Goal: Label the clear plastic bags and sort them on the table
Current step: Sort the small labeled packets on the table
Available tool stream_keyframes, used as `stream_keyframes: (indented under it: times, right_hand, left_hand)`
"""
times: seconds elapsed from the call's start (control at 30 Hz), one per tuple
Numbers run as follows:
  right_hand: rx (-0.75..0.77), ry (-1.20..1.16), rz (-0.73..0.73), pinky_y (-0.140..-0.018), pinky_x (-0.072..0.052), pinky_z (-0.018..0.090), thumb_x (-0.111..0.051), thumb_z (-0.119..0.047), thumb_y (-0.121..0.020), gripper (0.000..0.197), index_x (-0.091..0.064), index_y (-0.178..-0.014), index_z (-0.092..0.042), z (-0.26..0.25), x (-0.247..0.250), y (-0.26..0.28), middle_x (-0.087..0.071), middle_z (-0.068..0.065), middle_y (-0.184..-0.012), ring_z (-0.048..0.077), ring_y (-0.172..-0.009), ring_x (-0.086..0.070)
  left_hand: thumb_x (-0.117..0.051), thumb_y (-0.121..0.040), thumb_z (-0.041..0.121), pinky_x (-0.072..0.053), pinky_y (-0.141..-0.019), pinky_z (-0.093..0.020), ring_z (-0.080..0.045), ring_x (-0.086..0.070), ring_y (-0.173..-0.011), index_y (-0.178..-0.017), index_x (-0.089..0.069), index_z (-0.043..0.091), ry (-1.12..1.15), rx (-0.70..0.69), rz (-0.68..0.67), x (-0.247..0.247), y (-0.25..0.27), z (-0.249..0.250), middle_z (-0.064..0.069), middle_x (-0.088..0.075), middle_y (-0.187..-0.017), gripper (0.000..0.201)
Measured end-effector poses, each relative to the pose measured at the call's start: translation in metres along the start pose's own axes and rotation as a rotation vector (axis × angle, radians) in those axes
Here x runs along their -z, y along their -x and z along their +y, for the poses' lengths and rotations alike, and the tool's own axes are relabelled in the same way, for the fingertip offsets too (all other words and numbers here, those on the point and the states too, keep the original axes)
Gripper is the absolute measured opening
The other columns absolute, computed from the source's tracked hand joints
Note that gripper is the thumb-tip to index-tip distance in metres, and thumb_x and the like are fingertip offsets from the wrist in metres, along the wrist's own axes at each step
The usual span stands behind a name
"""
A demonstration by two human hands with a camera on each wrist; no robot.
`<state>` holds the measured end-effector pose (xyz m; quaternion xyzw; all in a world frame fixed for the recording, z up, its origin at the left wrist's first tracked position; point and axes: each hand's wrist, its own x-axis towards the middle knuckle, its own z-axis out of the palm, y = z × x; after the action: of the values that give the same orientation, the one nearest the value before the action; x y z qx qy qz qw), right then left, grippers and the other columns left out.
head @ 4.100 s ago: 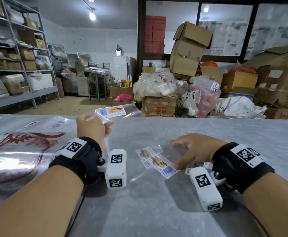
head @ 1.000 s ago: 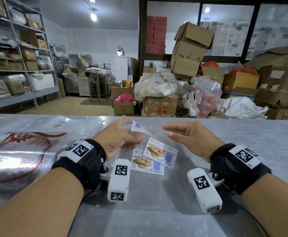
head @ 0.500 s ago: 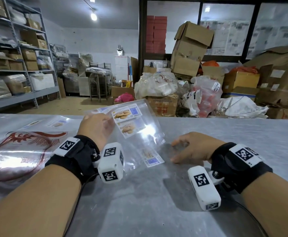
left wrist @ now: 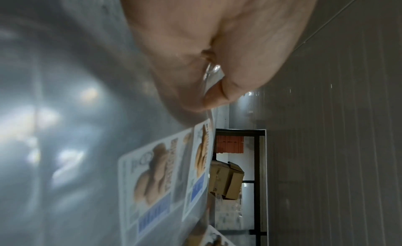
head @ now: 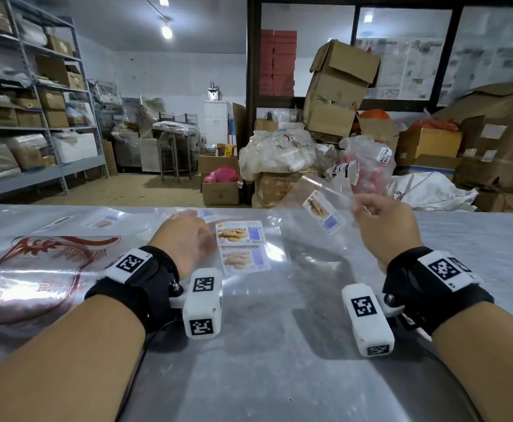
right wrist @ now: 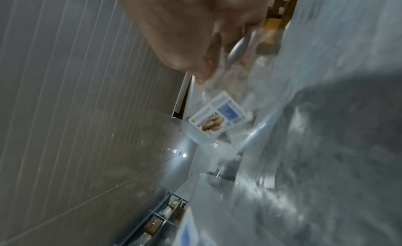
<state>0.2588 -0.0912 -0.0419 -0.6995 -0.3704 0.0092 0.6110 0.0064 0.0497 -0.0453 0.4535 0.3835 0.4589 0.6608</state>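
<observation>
With the left hand (head: 185, 239) pinching the edge of the labelled clear bags (head: 243, 248) lying on the grey table (head: 279, 360), keep the right hand (head: 383, 226) pinched on the lifted clear plastic bag (head: 325, 208) (biscuit label attached) and lower it flat, label upward.

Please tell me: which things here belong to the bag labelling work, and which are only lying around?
Job: labelled bags pinched by left hand; lifted bag in right hand; sorted bags.
Lying about: red-printed sheet, cardboard boxes, shelf rack.
</observation>
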Motion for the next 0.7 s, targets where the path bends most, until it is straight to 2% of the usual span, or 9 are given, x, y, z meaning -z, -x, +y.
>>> stream_keyframes:
  times: [0.07, 0.13, 0.17, 0.23, 0.3, 0.43, 0.5, 0.6, 0.7]
  right_hand:
    - [-0.002, -0.143, 0.064, -0.071, -0.053, 0.021, -0.061, -0.016, -0.1, 0.016, -0.07, -0.113, -0.019, -0.004, 0.0, -0.001, -0.072, -0.003, -0.1, 0.006, -0.082, -0.066]
    - [-0.02, -0.258, 0.117, -0.086, -0.058, 0.031, -0.06, -0.017, -0.1, 0.015, -0.071, -0.11, -0.018, -0.005, -0.003, -0.003, -0.075, -0.001, -0.101, 0.011, -0.09, -0.071]
    - [-0.033, -0.305, 0.121, -0.091, -0.058, 0.034, -0.059, -0.018, -0.101, 0.016, -0.072, -0.109, -0.017, -0.005, -0.003, -0.003, -0.076, 0.001, -0.099, 0.014, -0.093, -0.072]
    - [-0.051, -0.39, 0.1, -0.093, -0.058, 0.038, -0.056, -0.021, -0.103, 0.017, -0.073, -0.105, -0.019, -0.008, -0.004, -0.002, -0.078, 0.004, -0.097, 0.021, -0.095, -0.074]
    - [-0.059, -0.44, 0.056, -0.089, -0.058, 0.035, -0.054, -0.022, -0.104, 0.019, -0.073, -0.101, -0.022, -0.011, -0.006, 0.0, -0.078, 0.004, -0.093, 0.022, -0.091, -0.075]
    - [-0.063, -0.526, -0.005, -0.066, -0.054, 0.017, -0.049, -0.018, -0.106, 0.022, -0.07, -0.098, -0.022, -0.015, -0.008, 0.006, -0.076, 0.005, -0.089, 0.01, -0.069, -0.073]
    - [-0.084, -0.6, -0.017, -0.061, -0.055, 0.016, -0.048, -0.018, -0.106, 0.022, -0.069, -0.101, -0.02, -0.017, -0.006, 0.007, -0.074, 0.006, -0.092, 0.01, -0.065, -0.072]
    - [-0.104, -0.624, -0.039, -0.059, -0.054, 0.015, -0.047, -0.019, -0.107, 0.021, -0.067, -0.109, -0.016, -0.017, -0.006, 0.006, -0.074, 0.007, -0.093, 0.009, -0.064, -0.072]
    - [-0.108, -0.544, -0.058, -0.058, -0.051, 0.015, -0.048, -0.02, -0.106, 0.021, -0.068, -0.113, -0.017, -0.015, -0.008, 0.006, -0.075, 0.002, -0.09, 0.009, -0.067, -0.072]
  left_hand:
    - [-0.04, -0.096, -0.009, -0.056, -0.078, -0.04, -0.026, -0.066, -0.084, -0.088, -0.053, 0.01, 0.017, 0.042, -0.052, -0.002, 0.004, -0.003, -0.016, -0.059, -0.12, 0.024]
    - [-0.036, -0.095, -0.01, -0.053, -0.094, -0.049, -0.038, -0.068, -0.106, -0.097, -0.055, 0.004, -0.062, 0.067, -0.107, -0.003, 0.01, -0.004, -0.025, -0.065, -0.125, 0.024]
    - [-0.034, -0.095, -0.01, -0.054, -0.09, -0.048, -0.04, -0.067, -0.108, -0.098, -0.055, 0.004, -0.102, 0.076, -0.129, -0.004, 0.014, -0.003, -0.025, -0.066, -0.124, 0.025]
    - [-0.032, -0.095, -0.01, -0.057, -0.07, -0.041, -0.038, -0.067, -0.098, -0.092, -0.057, 0.005, -0.141, 0.083, -0.158, -0.004, 0.019, -0.004, -0.022, -0.067, -0.118, 0.03]
    - [-0.031, -0.096, -0.01, -0.055, -0.058, -0.037, -0.036, -0.066, -0.089, -0.089, -0.06, 0.006, -0.177, 0.095, -0.17, -0.005, 0.024, -0.003, -0.024, -0.068, -0.112, 0.034]
    - [-0.029, -0.095, -0.011, -0.054, -0.045, -0.032, -0.034, -0.068, -0.072, -0.085, -0.057, 0.004, -0.224, 0.101, -0.148, -0.006, 0.024, -0.002, -0.021, -0.069, -0.097, 0.034]
    - [-0.028, -0.095, -0.011, -0.053, -0.043, -0.032, -0.031, -0.071, -0.062, -0.085, -0.052, 0.006, -0.227, 0.106, -0.153, -0.006, 0.025, -0.003, -0.02, -0.071, -0.092, 0.031]
    - [-0.031, -0.097, -0.007, -0.055, -0.05, -0.035, -0.032, -0.07, -0.068, -0.087, -0.055, 0.004, -0.237, 0.112, -0.16, -0.005, 0.023, -0.003, -0.023, -0.073, -0.1, 0.028]
    - [-0.042, -0.106, 0.016, -0.057, -0.064, -0.038, -0.034, -0.073, -0.075, -0.108, -0.063, 0.003, -0.246, 0.153, -0.198, -0.003, 0.018, -0.003, -0.025, -0.074, -0.106, 0.025]
